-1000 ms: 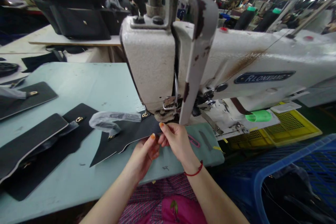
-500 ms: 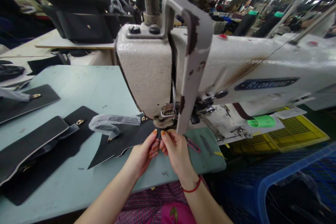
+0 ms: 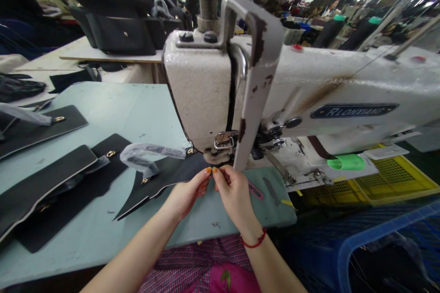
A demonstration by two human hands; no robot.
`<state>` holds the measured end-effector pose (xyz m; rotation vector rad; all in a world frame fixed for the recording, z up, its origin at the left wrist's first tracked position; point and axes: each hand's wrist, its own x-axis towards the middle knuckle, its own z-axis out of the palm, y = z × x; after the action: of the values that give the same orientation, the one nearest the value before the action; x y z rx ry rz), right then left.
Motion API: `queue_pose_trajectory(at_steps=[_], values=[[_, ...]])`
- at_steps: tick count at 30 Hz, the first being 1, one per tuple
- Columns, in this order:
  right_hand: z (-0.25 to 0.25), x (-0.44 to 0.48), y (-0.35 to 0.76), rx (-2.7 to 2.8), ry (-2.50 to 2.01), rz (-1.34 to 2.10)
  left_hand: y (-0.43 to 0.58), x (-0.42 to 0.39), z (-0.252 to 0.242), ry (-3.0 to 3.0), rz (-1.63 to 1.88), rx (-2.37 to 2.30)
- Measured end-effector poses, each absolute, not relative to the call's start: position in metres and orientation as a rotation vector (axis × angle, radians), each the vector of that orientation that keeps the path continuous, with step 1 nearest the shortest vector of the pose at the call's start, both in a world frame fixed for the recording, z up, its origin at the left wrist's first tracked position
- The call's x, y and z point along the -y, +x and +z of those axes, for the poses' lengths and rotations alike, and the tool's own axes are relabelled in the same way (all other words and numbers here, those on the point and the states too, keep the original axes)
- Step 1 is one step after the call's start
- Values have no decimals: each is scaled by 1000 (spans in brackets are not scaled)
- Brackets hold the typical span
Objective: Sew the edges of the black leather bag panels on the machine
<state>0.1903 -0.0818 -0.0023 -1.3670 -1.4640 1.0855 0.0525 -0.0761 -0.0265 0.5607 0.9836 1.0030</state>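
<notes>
Left hand and right hand pinch the black panel between fingers, thumbs closer than before

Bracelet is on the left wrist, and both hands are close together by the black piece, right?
Wrong wrist: the head view shows the bracelet on the right wrist. The left hand and right hand are indeed close together by the black piece.
</notes>
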Motion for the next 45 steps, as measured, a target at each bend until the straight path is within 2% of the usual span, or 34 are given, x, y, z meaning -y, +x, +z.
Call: queue_pose_trajectory(at_steps=[6, 12, 19, 32, 39, 42, 45], values=[[-17, 97, 191, 1309, -1352, 1201, 52, 66, -25, 630, 1019, -1020], [-55, 129, 194, 1195, -1472, 1361, 53, 59, -26, 677, 1083, -1004], [-85, 145, 198, 1269, -1491, 1382, 56, 54, -27, 638, 1132, -1014], [-87, 143, 197, 1321, -1464, 1337, 97, 71, -17, 316, 1422, -1190], [-47, 132, 193, 1266, -1397, 1088, 121, 74, -9, 170, 1513, -1266], [-34, 123, 186, 1194, -1345, 1138, 120, 98, -1, 237, 1470, -1243], [-31, 112, 173, 1017, -1246, 1335, 99, 132, 18, 418, 1355, -1189]])
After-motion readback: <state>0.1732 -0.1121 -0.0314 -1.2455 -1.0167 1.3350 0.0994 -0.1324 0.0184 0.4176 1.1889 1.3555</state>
